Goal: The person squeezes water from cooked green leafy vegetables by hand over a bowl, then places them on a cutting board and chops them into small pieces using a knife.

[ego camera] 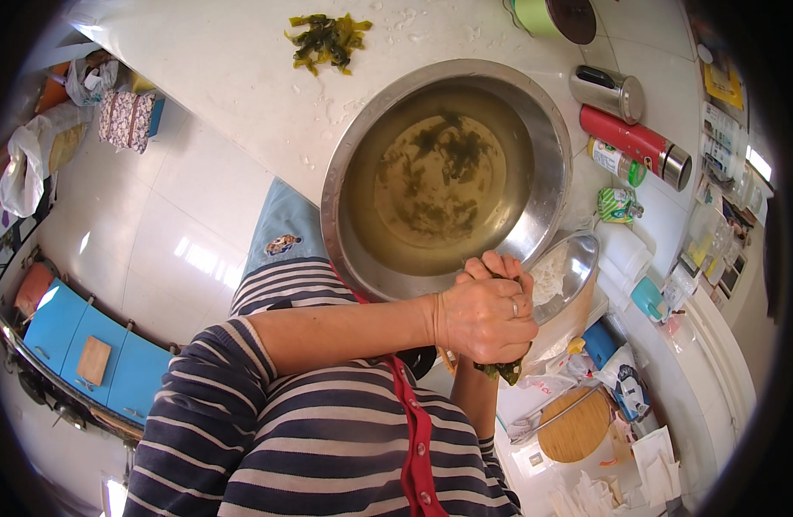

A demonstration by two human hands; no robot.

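My left hand, with a ring on one finger, is clenched around a dark green clump of seaweed. My right hand is pressed against it from beneath and is mostly hidden; fingers show above the left hand. Strands stick out below the two hands. They are at the near right rim of a large stainless steel basin. Cloudy yellowish water fills much of it, with dark seaweed pieces in it. Another small heap of seaweed lies on the white countertop, beyond the basin.
Right of my hands stands a clear bowl with pale shreds. A metal canister, a red thermos and a jar line the counter's right side. A round wooden board is at lower right. Blue cabinets stand at far left.
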